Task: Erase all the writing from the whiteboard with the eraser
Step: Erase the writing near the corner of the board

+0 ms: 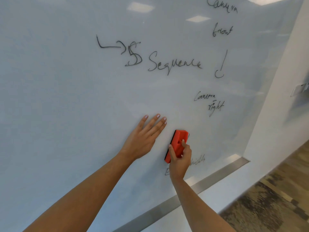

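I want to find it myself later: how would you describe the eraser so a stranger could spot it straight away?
Start at the big white whiteboard with black handwriting. Look low on it, just above the metal ledge, where two hands meet the board. The eraser is the bright red block with a black edge, gripped by the right hand; it is the only coloured thing there.

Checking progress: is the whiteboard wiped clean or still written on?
Still written on. The whiteboard shows "Sequence", an arrow and "Camera right"; the eraser sits low.
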Available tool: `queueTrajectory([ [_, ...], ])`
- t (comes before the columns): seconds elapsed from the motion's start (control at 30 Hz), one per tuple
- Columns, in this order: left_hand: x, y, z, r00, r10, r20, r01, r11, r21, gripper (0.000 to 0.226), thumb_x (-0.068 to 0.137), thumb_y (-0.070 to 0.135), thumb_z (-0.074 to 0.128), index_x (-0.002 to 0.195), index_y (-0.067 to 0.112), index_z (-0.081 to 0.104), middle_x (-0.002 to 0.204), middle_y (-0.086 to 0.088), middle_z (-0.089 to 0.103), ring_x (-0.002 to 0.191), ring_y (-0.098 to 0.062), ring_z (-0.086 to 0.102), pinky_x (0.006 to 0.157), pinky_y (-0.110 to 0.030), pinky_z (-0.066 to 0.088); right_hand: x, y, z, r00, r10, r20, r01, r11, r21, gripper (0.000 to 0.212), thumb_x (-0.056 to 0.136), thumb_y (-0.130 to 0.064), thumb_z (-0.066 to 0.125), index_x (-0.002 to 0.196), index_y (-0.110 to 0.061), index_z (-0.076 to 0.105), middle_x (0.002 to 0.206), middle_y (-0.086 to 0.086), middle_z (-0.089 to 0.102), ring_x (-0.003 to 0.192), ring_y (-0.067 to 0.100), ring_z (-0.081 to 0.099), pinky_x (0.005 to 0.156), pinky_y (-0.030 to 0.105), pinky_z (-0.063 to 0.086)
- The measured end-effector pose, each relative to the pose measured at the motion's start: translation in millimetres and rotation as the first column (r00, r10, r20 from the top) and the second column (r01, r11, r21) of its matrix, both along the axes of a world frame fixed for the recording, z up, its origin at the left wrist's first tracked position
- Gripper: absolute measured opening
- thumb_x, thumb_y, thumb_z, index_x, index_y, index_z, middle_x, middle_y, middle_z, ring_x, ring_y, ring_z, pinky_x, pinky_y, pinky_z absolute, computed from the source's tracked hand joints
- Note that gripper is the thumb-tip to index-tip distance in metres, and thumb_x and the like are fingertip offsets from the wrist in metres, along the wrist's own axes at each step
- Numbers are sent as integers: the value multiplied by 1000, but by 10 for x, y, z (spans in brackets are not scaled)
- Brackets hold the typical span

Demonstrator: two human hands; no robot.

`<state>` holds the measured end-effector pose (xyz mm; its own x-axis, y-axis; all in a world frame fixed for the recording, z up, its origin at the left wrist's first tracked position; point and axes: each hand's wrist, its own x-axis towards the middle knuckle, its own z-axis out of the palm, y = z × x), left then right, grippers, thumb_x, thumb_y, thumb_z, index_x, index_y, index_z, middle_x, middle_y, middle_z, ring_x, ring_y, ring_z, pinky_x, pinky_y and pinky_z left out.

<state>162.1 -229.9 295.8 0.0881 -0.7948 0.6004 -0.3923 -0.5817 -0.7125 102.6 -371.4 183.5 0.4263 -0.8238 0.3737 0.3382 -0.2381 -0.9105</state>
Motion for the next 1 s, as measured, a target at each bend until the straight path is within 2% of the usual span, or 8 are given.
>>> queueTrajectory([
  [0.17,43,-243,26,1000,11,-4,-10,1000,28,65,98,25,36,157,9,14,165,-7,14,152,-27,10,120,-55,-4,36,-88,-13,996,-80,-35,86,973,214,29,84,-45,72,101,-43,49,112,-11,60,100,20,62,84,48,57],
  [0.37,102,-305,-38,997,42,66,-45,998,37,65,101,30,29,157,6,6,166,-9,8,152,-29,6,119,-58,-3,-17,180,-56,1000,-21,-13,23,993,112,47,80,-46,74,120,-30,55,113,-30,56,108,6,58,93,41,54],
  [0.47,104,-308,-42,997,31,65,-33,999,34,66,100,30,30,157,7,9,166,-8,9,152,-28,8,119,-57,0,22,-20,59,999,-50,-9,50,994,98,46,79,-49,75,117,-30,57,111,-26,59,103,12,62,87,44,56],
  [0.6,112,-318,-49,996,29,82,-31,999,24,65,100,30,31,157,7,10,165,-7,11,152,-27,11,119,-56,3,84,-328,130,989,-138,-60,151,919,365,31,82,-40,75,105,-34,54,107,-11,63,94,13,62,86,46,56],
  [0.73,111,-325,-57,996,35,83,-38,999,33,65,101,30,31,157,7,8,166,-8,10,152,-28,9,119,-57,2,48,-170,-30,990,-72,-118,124,836,535,33,82,-43,74,105,-38,52,116,1,62,101,24,63,83,48,58],
  [0.8,111,-324,-62,996,37,84,-40,999,36,66,101,30,32,157,6,8,166,-8,9,152,-29,9,119,-58,2,11,69,-73,994,-57,-90,96,843,529,31,81,-45,74,103,-42,52,113,-4,62,99,21,64,81,48,59],
  [0.9,108,-322,-53,995,43,88,-46,998,37,67,100,30,32,157,6,7,166,-9,8,152,-29,8,119,-58,1,1,224,52,998,-62,-16,62,897,437,38,83,-39,75,114,-28,57,106,-11,64,87,-1,63,76,32,58],
  [1.0,99,-314,-51,996,37,82,-40,999,33,67,100,30,32,157,7,8,166,-8,9,152,-28,9,119,-57,1,26,39,149,995,-101,-18,100,922,375,37,83,-37,76,112,-24,58,107,-5,65,82,-3,64,74,29,59],
])
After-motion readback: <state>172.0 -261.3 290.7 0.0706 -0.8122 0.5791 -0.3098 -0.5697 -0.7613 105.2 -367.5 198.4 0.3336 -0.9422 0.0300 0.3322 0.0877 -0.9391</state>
